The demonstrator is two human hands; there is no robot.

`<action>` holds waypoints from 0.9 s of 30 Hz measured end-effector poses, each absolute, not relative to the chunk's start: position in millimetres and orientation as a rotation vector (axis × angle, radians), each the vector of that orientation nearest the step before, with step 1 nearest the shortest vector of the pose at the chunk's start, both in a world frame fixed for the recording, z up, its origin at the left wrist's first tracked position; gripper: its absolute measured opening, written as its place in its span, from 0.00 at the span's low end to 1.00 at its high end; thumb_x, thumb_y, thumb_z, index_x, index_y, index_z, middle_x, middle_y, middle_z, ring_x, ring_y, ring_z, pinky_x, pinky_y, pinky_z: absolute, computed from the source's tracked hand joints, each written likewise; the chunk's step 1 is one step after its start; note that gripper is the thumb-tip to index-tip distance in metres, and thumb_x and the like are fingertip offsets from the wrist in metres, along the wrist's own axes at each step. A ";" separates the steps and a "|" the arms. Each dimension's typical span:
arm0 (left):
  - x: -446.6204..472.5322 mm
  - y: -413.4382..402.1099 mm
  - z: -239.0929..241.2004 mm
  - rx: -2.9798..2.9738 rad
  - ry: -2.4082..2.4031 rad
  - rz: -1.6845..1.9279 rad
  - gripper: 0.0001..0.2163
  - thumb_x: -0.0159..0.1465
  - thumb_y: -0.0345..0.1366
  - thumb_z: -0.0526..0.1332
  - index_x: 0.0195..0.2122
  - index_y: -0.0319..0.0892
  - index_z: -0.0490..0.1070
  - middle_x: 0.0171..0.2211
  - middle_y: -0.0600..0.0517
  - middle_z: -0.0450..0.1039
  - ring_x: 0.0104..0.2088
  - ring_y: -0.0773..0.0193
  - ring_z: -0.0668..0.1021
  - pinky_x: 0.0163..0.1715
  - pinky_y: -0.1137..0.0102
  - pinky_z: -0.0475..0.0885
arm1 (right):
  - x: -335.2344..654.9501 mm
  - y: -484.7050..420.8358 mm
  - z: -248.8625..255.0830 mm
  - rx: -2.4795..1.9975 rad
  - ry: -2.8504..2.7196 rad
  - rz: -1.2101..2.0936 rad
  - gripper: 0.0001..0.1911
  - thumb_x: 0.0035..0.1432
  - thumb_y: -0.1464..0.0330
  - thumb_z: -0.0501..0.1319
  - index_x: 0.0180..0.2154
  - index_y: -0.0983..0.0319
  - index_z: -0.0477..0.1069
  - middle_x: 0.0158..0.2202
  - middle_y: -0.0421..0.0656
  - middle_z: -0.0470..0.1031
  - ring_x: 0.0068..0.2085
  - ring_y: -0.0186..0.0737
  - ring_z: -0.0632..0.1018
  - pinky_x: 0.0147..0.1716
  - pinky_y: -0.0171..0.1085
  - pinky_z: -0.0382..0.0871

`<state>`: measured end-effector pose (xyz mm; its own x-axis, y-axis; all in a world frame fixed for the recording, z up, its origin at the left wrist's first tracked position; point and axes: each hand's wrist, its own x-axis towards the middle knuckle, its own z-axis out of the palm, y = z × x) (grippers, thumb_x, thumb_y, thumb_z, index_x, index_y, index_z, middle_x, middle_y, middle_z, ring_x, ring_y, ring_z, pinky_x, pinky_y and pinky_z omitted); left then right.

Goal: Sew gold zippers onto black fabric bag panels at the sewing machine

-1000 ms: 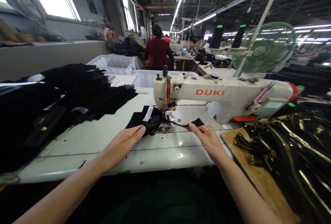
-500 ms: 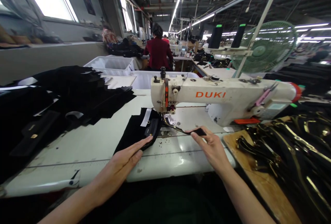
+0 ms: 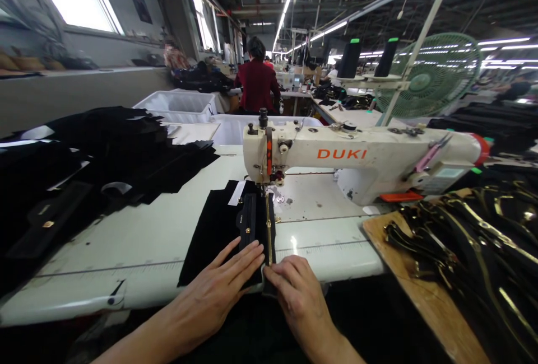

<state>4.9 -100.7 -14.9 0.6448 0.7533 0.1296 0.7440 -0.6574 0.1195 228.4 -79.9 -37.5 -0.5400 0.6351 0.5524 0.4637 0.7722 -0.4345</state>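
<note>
A black fabric panel (image 3: 205, 235) lies on the machine bed, with a white tag and a dark zipped pocket strip (image 3: 249, 213) on it. My left hand (image 3: 227, 274) rests flat on the panel, fingers stretched out over the strip's lower end. Along the panel's right edge runs a black zipper (image 3: 269, 229) with gold teeth and a gold slider. Its upper end reaches the presser foot of the sewing machine (image 3: 302, 148). My right hand (image 3: 294, 285) pinches the zipper's lower end at the table's front edge.
Stacked black fabric pieces (image 3: 126, 157) cover the left of the table. To the right, black zippers with gold teeth (image 3: 471, 246) pile on a wooden board (image 3: 403, 263). White bins (image 3: 176, 103), a person in dark red (image 3: 257, 81) and a green fan (image 3: 428, 75) stand beyond.
My right hand has moved left and toward me, bringing the zipper from a slant on the right to straight beside the panel. The panel has turned straighter, and my left hand now lies flatter.
</note>
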 end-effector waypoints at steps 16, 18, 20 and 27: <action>3.3 -94.6 2.2 2.579 1.246 0.309 0.32 0.64 0.41 0.63 0.67 0.50 0.51 0.65 0.51 0.58 0.64 0.54 0.62 0.65 0.54 0.54 | 229.0 -78.5 -36.6 -0.713 -2.270 0.139 0.15 0.63 0.79 0.53 0.49 0.65 0.71 0.34 0.46 0.74 0.36 0.43 0.73 0.36 0.40 0.70; 4.8 -92.2 9.9 2.565 1.240 0.325 0.38 0.56 0.46 0.68 0.66 0.49 0.54 0.64 0.50 0.61 0.63 0.51 0.64 0.63 0.54 0.58 | 233.1 -71.4 -34.1 -0.638 -2.289 0.126 0.16 0.60 0.80 0.52 0.45 0.63 0.73 0.32 0.45 0.74 0.33 0.42 0.73 0.30 0.38 0.69; 7.4 -89.0 19.2 2.584 1.221 0.325 0.39 0.54 0.46 0.70 0.65 0.49 0.57 0.61 0.50 0.65 0.61 0.50 0.66 0.63 0.55 0.60 | 237.3 -55.9 -25.4 -0.619 -2.325 0.259 0.16 0.55 0.80 0.52 0.39 0.60 0.73 0.31 0.43 0.72 0.32 0.40 0.73 0.29 0.35 0.69; 7.2 -71.8 19.9 2.819 1.138 0.404 0.25 0.66 0.29 0.58 0.64 0.51 0.58 0.63 0.50 0.61 0.64 0.55 0.63 0.64 0.55 0.56 | 222.6 37.6 -6.6 -0.822 -2.445 0.388 0.30 0.54 0.84 0.52 0.56 0.56 0.67 0.49 0.46 0.69 0.50 0.41 0.71 0.51 0.42 0.68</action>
